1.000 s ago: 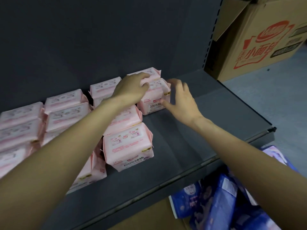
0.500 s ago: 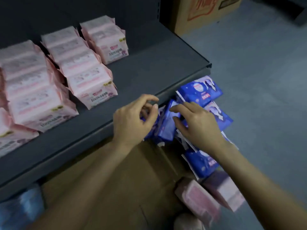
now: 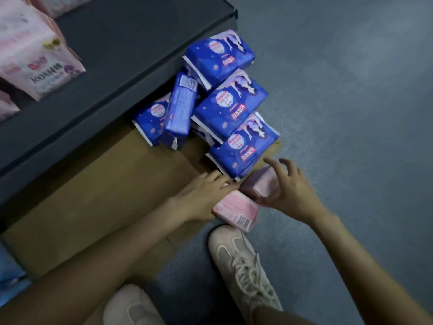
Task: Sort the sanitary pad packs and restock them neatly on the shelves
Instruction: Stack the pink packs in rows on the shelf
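Head view, floor beside the shelf (image 3: 131, 73). My right hand (image 3: 289, 191) cups the upper pink pad pack (image 3: 261, 184), thumb under its near edge, fingers spread and arched above it, not yet closed round it. My left hand (image 3: 201, 195) lies with straight fingers against the lower pink pad pack (image 3: 236, 211), which sits just beneath and touching the upper one, on the edge of flattened cardboard (image 3: 93, 200). Blue pad packs (image 3: 229, 106) are heaped just beyond my fingertips. I judge these packs light, soft and squashy in slick film; best held across the broad faces, not by the crimped end seals.
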